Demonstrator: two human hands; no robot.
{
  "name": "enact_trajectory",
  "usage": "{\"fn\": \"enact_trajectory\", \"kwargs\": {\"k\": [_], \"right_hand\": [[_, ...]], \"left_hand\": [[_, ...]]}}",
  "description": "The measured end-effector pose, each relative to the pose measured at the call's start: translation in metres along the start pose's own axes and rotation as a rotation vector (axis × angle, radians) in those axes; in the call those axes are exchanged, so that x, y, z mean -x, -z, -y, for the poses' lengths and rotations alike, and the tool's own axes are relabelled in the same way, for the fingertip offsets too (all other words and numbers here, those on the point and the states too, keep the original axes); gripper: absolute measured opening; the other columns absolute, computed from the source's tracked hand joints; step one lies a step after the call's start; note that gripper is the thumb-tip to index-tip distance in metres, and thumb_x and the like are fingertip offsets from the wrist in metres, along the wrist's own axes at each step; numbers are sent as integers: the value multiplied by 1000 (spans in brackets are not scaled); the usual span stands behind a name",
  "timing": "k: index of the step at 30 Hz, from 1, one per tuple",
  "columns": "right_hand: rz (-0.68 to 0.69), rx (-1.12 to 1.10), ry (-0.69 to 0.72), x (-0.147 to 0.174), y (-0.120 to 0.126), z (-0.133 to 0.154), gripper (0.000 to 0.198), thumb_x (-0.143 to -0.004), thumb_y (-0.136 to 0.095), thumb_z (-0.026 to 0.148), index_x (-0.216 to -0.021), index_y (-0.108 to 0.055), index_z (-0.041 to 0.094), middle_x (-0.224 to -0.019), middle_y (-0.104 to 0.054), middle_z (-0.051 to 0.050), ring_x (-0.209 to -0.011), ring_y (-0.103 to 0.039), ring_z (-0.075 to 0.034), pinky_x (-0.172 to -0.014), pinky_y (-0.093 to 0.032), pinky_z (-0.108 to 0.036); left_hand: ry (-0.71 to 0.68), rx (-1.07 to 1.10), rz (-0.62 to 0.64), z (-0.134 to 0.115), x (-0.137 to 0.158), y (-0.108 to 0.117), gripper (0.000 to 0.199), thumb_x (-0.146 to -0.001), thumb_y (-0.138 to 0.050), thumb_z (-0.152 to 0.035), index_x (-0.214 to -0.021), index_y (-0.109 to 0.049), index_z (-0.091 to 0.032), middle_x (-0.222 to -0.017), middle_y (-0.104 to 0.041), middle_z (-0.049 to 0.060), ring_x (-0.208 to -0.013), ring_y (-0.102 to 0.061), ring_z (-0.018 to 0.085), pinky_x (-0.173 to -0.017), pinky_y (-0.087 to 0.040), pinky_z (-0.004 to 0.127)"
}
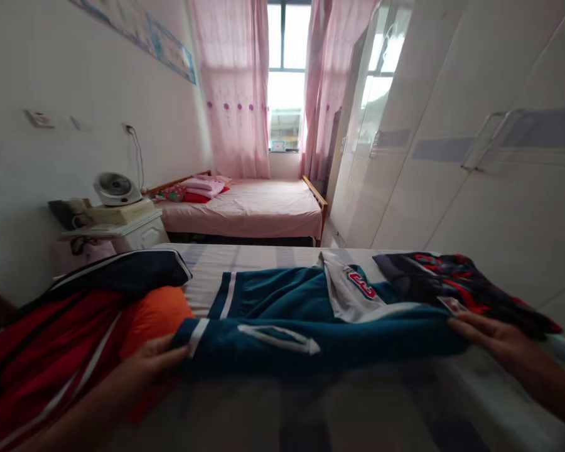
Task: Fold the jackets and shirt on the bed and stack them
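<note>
A teal sports garment (376,336) with navy-and-white banded ends and a white outline on its front stretches across the near side of the bed. Its grey panel with a red figure 3 (360,285) faces up behind the front edge. My left hand (157,355) pinches the banded end at the left. At the far right end, my right hand (484,329) grips the fabric beside a small label (451,304). Whether the garment is a top or a bottom I cannot tell. The front edge is raised between my hands, and its underside is hidden.
Red and navy clothing (66,333) lies at left with an orange cloth (157,314). A dark garment with red pattern (456,282) lies right on the striped bedsheet (198,254). Beyond are a pink-covered bed (258,207), a fan (117,187) on a cabinet, and white wardrobes (452,207).
</note>
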State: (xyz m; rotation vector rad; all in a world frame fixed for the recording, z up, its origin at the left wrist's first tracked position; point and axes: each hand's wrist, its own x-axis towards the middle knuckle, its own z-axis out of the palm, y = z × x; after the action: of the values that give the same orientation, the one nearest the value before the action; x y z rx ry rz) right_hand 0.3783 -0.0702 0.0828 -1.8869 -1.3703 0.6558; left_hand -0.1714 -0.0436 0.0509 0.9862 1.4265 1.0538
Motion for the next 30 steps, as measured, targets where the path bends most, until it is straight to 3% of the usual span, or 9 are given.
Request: {"fn": "enact_trajectory", "kwargs": {"k": [3,6,10,13,16,19,22,27,30], "right_hand": [[122,-61,-96,27,-16,-28,25,-64,-63,53,-75,-72,33,-86,-72,-1,-90,-66,-29,-74,-54,-32],[84,-65,-119,27,-24,-25,30,-64,-62,54,-80,-73,31,-97,-71,-2,-101,-62,-29,-76,-53,-29],[101,47,-78,21,-23,-2,33,-63,-62,54,-77,-72,25,-84,-72,-3,-87,-66,-29,-73,-53,-30],[-44,32,-32,32,-10,3,34,-61,-61,55,-79,-72,27,-87,-72,-1,-87,-65,-29,-76,-52,-31],[-194,43,-73,47,-1,-12,32,-58,-60,55,-72,-71,29,-89,-72,-2,-91,-65,-31,-81,-52,-36],[-78,71,-135,59,-8,-31,29,-55,-62,55,-65,-71,29,-81,-72,-4,-88,-66,-34,-77,-53,-39],[-15,83,-176,67,-19,-39,29,-58,-62,56,-69,-72,31,-83,-73,-2,-90,-65,-34,-79,-54,-39],[-283,86,-206,69,-14,-48,36,-51,-64,60,-72,-72,31,-96,-72,-4,-103,-60,-38,-94,-43,-49],[-216,196,-143,67,-13,-67,32,-53,-62,58,-67,-71,32,-91,-73,-5,-95,-64,-36,-86,-49,-46]], "left_hand": [[104,-74,40,33,10,2,44,-45,-77,-54,-70,-70,-19,-56,-67,3,-58,-66,25,-52,-54,32],[167,-246,32,25,11,-3,46,-55,-70,-59,-71,-71,-16,-55,-67,4,-50,-63,22,-41,-48,27],[-4,-284,13,0,19,-15,45,-60,-70,-56,-83,-72,-17,-78,-74,4,-78,-68,25,-63,-54,26],[-59,-253,15,-3,29,-12,46,-65,-68,-54,-92,-71,-17,-85,-73,3,-84,-67,26,-68,-54,26],[10,-195,87,8,31,-3,45,-73,-62,-52,-102,-68,-17,-94,-73,3,-88,-66,24,-71,-54,25],[48,-221,93,20,27,0,47,-68,-68,-50,-103,-67,-18,-97,-72,4,-91,-66,24,-76,-53,25],[-1,-284,19,23,25,-3,50,-66,-70,-50,-105,-65,-20,-103,-71,4,-97,-65,24,-79,-53,24],[-112,-301,18,24,28,3,57,-73,-63,-48,-124,-52,-24,-124,-61,5,-111,-57,26,-88,-51,30],[-122,-464,-8,37,26,9,60,-70,-62,-53,-121,-55,-23,-126,-59,8,-117,-53,29,-92,-48,33]]}}
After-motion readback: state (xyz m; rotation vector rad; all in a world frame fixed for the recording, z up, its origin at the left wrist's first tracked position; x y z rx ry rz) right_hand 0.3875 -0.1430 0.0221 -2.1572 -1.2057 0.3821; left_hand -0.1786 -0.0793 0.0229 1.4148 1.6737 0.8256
